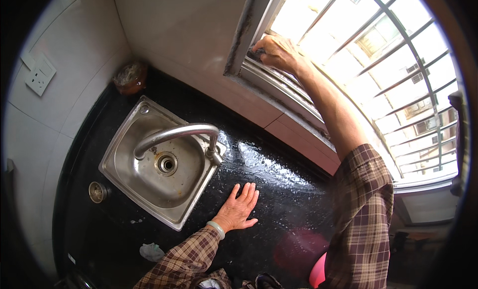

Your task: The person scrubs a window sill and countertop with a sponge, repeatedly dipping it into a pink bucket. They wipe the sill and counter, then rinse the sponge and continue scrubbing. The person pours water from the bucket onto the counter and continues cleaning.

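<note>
My left hand [240, 208] lies flat with fingers spread on the wet black countertop [286, 209], just right of the steel sink [185, 220]. A pale bangle [217, 229] circles that wrist. My right arm stretches up to the window. There my right hand [280, 52] has its fingers bent down into the lower left corner of the window frame [279, 90], above the sliding track. Something dark grey shows under the fingertips; I cannot make out whether it is held or is dirt in the track. A curved steel faucet [174, 132] arches over the sink.
A brown pot [130, 78] stands in the back left corner. Left of the sink is a small round metal strainer [97, 192]; a crumpled pale cloth [151, 251] lies nearer. A pink basin [317, 272] shows at the lower edge. Metal bars [393, 87] cross the window.
</note>
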Available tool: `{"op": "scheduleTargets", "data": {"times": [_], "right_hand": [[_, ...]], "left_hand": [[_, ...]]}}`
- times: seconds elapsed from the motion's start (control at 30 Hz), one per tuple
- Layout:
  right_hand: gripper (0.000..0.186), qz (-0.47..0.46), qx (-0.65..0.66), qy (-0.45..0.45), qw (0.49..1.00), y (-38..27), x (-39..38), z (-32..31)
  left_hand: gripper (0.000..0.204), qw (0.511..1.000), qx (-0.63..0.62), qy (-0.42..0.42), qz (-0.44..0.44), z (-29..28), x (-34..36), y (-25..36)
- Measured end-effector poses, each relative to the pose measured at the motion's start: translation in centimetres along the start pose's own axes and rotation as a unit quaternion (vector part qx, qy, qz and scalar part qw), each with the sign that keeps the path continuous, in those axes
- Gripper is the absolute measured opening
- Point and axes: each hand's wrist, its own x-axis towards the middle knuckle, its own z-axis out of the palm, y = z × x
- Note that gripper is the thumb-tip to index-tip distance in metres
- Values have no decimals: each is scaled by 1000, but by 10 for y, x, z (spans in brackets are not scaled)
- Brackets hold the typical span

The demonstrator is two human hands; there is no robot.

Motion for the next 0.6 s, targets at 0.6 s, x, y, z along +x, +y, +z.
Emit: {"op": "scheduleTargets", "data": {"times": [0.6], "right_hand": [[20,36,1,-83,996,0,0,0]], "left_hand": [[97,1000,2,-11,2,4,0,0]]}}
